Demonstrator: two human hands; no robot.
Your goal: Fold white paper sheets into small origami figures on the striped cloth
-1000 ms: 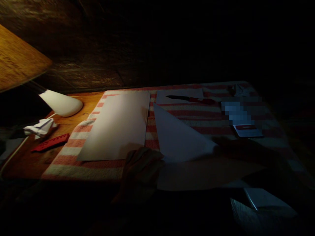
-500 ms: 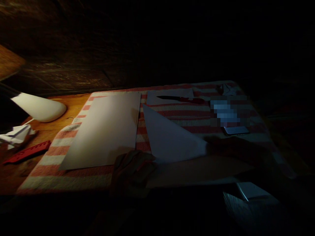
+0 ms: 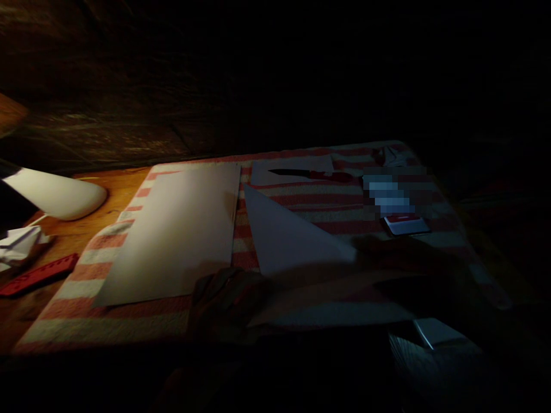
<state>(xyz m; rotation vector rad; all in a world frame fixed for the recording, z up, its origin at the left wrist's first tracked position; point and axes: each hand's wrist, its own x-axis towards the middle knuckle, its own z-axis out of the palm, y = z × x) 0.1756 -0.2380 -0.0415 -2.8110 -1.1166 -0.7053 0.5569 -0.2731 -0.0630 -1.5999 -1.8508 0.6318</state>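
The left hand (image 3: 226, 298) sits low in the centre of the frame, deep in shadow, resting on the lower left corner of the folded sheet (image 3: 293, 244); whether its fingers lie spread or curled cannot be told. The right hand (image 3: 387, 252) is a dark shape right of centre, at the tip of the sheet's turned-over flap, and the gloom hides whether it pinches the paper or only presses on it. The folded sheet lies between the two hands on a red-and-white striped cloth (image 3: 64, 321). Just left of it, a flat sheet (image 3: 181, 229) lies on the same cloth, the two nearly edge to edge. Beyond them, toward the upper centre, a knife (image 3: 310, 173) with a dark blade lies on a smaller paper (image 3: 293, 172), and to the right a small card (image 3: 404, 225) lies near the right hand. The cloth covers most of a wooden table (image 3: 103, 183), whose bare top shows at the left. There a white lamp base (image 3: 55, 195) stands, with a crumpled paper (image 3: 17, 244) and a red ruler (image 3: 38, 274) below it at the left edge. The room is very dark; a rough dark wall (image 3: 129, 132) fills the upper frame. The folded sheet is white and plain: one corner is turned over into a crisp triangle, pale where the light falls on it, while its lower strip lies dim in shadow.
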